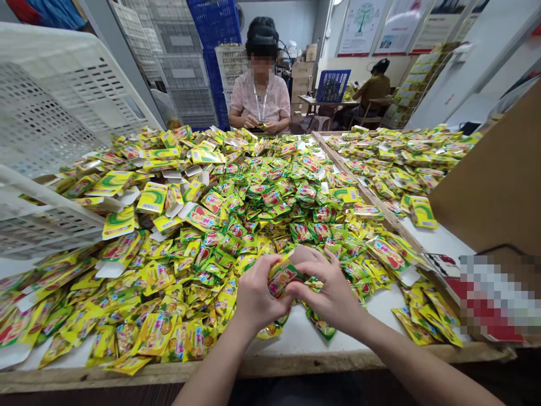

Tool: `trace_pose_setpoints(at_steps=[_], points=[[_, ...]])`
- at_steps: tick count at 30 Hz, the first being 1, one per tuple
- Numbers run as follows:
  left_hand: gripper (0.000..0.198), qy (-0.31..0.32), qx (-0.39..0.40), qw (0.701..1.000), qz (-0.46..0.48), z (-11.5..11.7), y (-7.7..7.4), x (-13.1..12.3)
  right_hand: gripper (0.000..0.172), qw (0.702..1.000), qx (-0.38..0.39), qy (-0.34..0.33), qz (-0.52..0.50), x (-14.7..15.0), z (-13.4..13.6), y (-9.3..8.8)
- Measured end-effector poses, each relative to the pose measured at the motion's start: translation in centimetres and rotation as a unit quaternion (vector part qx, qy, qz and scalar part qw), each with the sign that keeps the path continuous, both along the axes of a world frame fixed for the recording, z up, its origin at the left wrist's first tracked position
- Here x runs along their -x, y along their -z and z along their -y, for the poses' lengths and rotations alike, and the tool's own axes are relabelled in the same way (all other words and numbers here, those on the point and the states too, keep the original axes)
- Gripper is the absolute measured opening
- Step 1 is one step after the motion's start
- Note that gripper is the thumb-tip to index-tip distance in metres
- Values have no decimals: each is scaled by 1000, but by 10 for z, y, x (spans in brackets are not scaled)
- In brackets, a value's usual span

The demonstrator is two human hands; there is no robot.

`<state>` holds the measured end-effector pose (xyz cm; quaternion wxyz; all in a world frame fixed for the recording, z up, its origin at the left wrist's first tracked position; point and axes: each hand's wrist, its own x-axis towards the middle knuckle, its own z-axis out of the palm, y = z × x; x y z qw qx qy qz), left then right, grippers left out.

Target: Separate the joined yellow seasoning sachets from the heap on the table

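My left hand and my right hand meet above the front of the table. Both grip a small green, yellow and red foil sachet, and my fingers hide part of it. Just beyond my hands spreads a large heap of similar sachets. Flat yellow-green printed cartons lie on the heap's left side. White tabletop shows beneath my wrists.
A wooden rail separates a second sachet-filled tray on the right. White plastic crates stand at the left. Across the table, a co-worker handles a sachet. A brown cardboard panel rises at the right.
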<state>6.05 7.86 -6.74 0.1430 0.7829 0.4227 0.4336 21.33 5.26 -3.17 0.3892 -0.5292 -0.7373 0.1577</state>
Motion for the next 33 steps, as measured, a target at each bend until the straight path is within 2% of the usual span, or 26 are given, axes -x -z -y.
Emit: trace_pose_setpoints(at_steps=[2, 4, 6, 8, 10, 12, 15, 18, 20, 22, 23, 24, 27, 28, 30, 31, 33], points=[[39, 24, 4, 1000, -2, -1, -2, 0, 13, 998, 56, -9, -26, -3, -1, 2], [49, 36, 43, 998, 22, -2, -5, -1, 14, 986, 114, 10, -123, -7, -5, 3], [57, 52, 134, 987, 71, -2, -8, -2, 22, 953, 163, 30, -254, -11, -9, 2], [54, 71, 222, 964, 129, -2, -8, -3, 29, 919, 193, 24, -342, -12, -11, 2], [43, 77, 270, 944, 173, 0, -5, -6, 30, 906, 219, -10, -361, -10, -9, 3], [37, 62, 277, 937, 203, 2, -1, -10, 31, 900, 242, -38, -361, -5, -5, 6], [37, 61, 308, 920, 236, 6, 0, -15, 32, 895, 204, 3, -396, -1, 5, 14], [46, 131, 391, 882, 228, 10, -5, -14, 39, 904, 140, 68, -397, -16, 2, 15], [52, 178, 413, 877, 170, 14, -11, -7, 45, 926, 165, 65, -333, -41, -12, 3], [53, 180, 388, 899, 99, 17, -16, 5, 51, 947, 176, 103, -249, -79, -36, -21], [52, 165, 368, 912, 74, 18, -18, 11, 49, 952, 122, 176, -217, -100, -49, -37], [50, 145, 348, 924, 61, 18, -19, 18, 45, 937, 28, 282, -205, -121, -61, -53], [41, 74, 293, 952, 45, 13, -22, 37, 42, 886, -120, 412, -177, -171, -88, -93], [39, 45, 266, 963, 26, 8, -22, 42, 38, 886, -155, 412, -144, -179, -93, -98], [32, -20, 195, 978, -69, -6, -21, 48, 26, 913, -185, 358, -65, -176, -96, -92], [29, -48, 161, 975, -142, -16, -21, 49, 18, 936, -177, 305, -24, -167, -95, -82], [28, -85, 119, 949, -278, -38, -19, 48, 11, 970, -138, 199, 31, -134, -93, -52]])
